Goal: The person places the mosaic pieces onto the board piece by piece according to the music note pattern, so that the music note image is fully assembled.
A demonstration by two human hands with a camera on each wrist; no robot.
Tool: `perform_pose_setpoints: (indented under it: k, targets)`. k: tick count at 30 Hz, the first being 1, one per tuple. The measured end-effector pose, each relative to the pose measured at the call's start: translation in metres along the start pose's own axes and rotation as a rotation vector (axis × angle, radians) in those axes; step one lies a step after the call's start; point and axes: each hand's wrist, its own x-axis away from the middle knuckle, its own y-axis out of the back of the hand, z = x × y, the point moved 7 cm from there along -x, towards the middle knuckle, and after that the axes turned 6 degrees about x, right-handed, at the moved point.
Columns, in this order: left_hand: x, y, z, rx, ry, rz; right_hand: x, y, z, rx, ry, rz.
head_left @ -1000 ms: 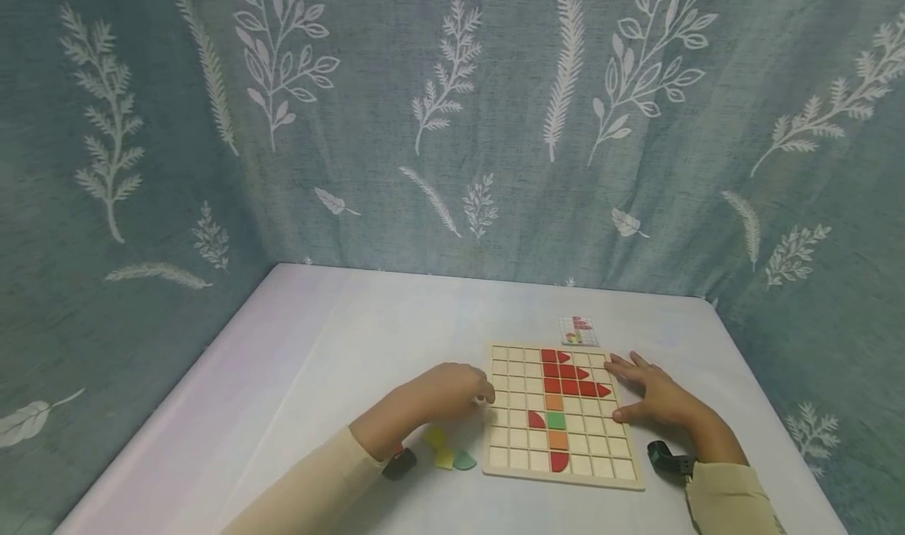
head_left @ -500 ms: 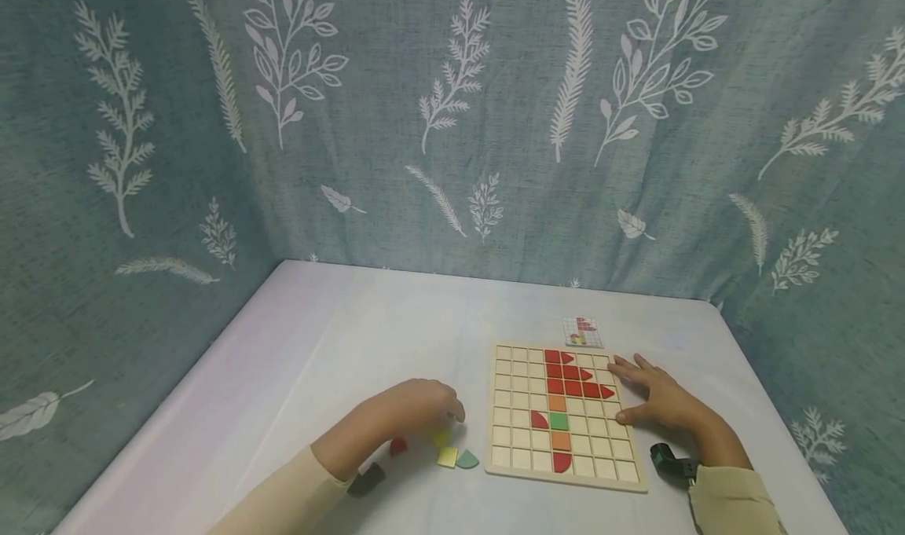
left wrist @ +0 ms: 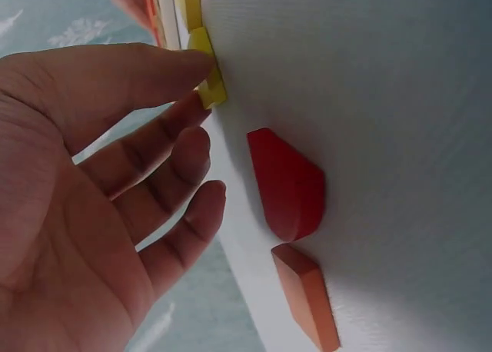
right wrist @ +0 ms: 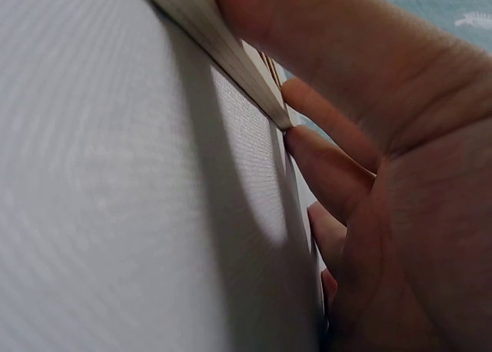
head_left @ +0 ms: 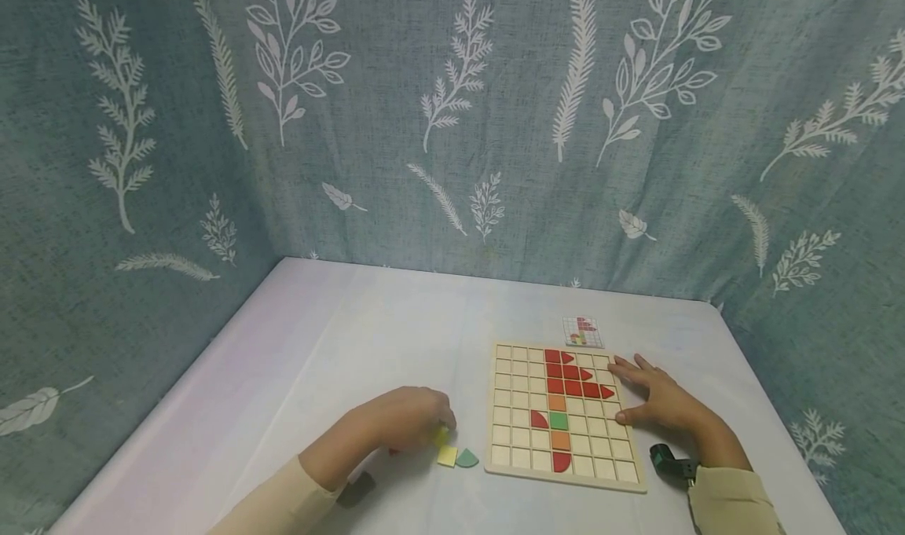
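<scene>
My left hand (head_left: 410, 419) is over the loose pieces left of the wooden grid board (head_left: 519, 458). In the left wrist view its thumb and forefinger pinch a yellow piece (left wrist: 216, 89), the other fingers spread loosely. A red piece (left wrist: 288, 187) and an orange piece (left wrist: 307, 297) lie below that hand. A yellow square (head_left: 447, 456) and a green quarter-round (head_left: 467, 459) lie between it and the board. My right hand (head_left: 661, 397) rests with spread fingers at the board's right edge, thumb and fingertips touching the rim. Red, orange and green pieces sit in the grid.
A small printed card (head_left: 583, 332) lies behind the board, showing a coloured pattern on a grid. A dark wrist device (head_left: 672, 464) is beside the right sleeve. Patterned curtains (head_left: 396, 111) stand behind the white table (head_left: 368, 315) and at its sides.
My left hand has moved left and down from the board's left edge to the loose pieces, its thumb and forefinger closing on a yellow one. My right hand stays at the board's edge.
</scene>
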Motion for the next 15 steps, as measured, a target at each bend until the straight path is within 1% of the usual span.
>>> perform_pose_setpoints:
  k: [5,9,10,13,15]
  targets:
    - [-0.001,-0.001,0.002,-0.009,-0.004,-0.026,-0.001,-0.001,0.0,-0.005,-0.002,-0.003]
    - [-0.003,0.0,0.004,-0.03,-0.03,-0.062,-0.001,-0.001,-0.001,-0.011,-0.002,-0.006]
    - [-0.004,0.001,0.004,-0.034,-0.04,-0.071,-0.001,-0.001,-0.001,-0.011,-0.001,-0.006]
    - [-0.009,0.005,0.0,-0.05,-0.095,-0.109,-0.001,-0.001,-0.001,-0.014,-0.002,-0.01]
    - [-0.011,0.009,-0.006,-0.065,-0.146,-0.138,-0.001,-0.002,-0.002,-0.016,-0.007,-0.008]
